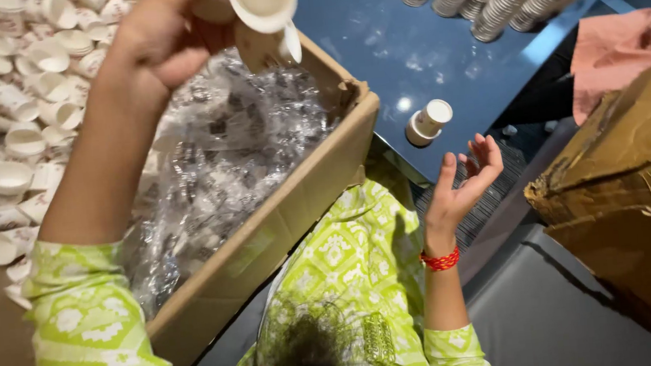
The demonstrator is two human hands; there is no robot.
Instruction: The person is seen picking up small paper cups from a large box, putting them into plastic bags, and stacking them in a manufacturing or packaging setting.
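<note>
Cups [257,10] — clenched in left hand [160,36] above box [288,210] | right hand [465,181] — released, empty

Even bright indoor light; glare spots on dark blue table [409,55]; wide-angle stretch at edges; raised left hand [168,31] slightly blurred.

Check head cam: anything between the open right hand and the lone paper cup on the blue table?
Head view: nothing. Right hand is open and empty; only bare blue table separates it from the lone paper cup.

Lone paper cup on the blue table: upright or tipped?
Tipped. The paper cup lies on its side on the blue table, its round end facing up-right.
</note>
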